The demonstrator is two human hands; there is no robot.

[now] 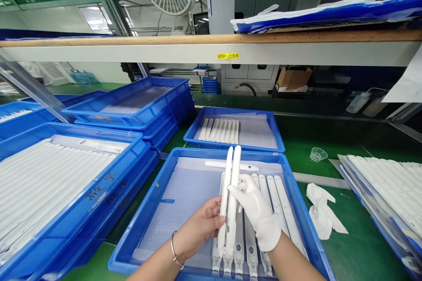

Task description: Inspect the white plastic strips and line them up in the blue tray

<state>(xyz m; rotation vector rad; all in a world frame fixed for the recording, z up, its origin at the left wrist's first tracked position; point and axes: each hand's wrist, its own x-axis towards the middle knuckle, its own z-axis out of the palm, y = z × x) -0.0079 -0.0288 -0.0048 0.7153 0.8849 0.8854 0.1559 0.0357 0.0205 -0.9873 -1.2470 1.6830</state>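
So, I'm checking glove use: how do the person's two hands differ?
The left hand is bare, while the right hand wears a white glove. A bracelet is worn just behind the left hand; none shows behind the right hand. Each holds a slim white piece above the near blue tray.

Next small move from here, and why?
Probably ease the two strips together along their length: the left hand pinches one, the gloved right hand the other, and both are held side by side, nearly parallel, above the tray.
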